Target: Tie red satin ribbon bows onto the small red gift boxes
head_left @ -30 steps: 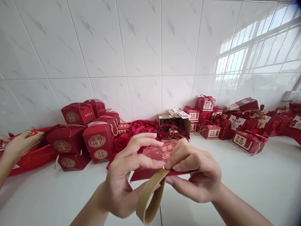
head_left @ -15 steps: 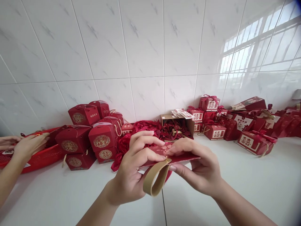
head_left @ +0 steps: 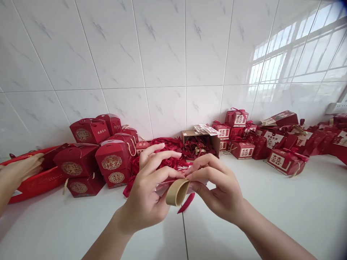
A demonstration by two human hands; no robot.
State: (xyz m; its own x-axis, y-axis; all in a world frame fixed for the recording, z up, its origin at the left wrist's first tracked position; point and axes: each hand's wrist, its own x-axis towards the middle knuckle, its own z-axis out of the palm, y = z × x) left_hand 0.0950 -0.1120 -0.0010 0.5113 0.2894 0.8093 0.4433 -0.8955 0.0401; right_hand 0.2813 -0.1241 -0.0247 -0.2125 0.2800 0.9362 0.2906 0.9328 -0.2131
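Note:
A red patterned card piece (head_left: 162,186), seen nearly edge-on, is held between both hands above the table. My left hand (head_left: 148,193) grips its left side, with the index fingertip near the top edge and the other fingers raised. A gold strap loop (head_left: 171,195) projects toward me from the card's edge. At the loop's base my right hand (head_left: 219,191) pinches the card and strap together, thumb below and fingers above. A dark red ribbon end (head_left: 186,204) hangs beneath. The card's far side is hidden by my fingers.
Behind my hands lie a heap of red ribbon (head_left: 165,150) and a cardboard box (head_left: 217,144) of straps. Red gift boxes (head_left: 112,160) are stacked left, more boxes (head_left: 242,150) right. At far left, another person's hand (head_left: 25,168) reaches over a red basket (head_left: 40,184).
The card has tipped and shows less of its top face. My right hand has moved in to the loop's base. The ribbon end now hangs lower in view. The view has shifted slightly.

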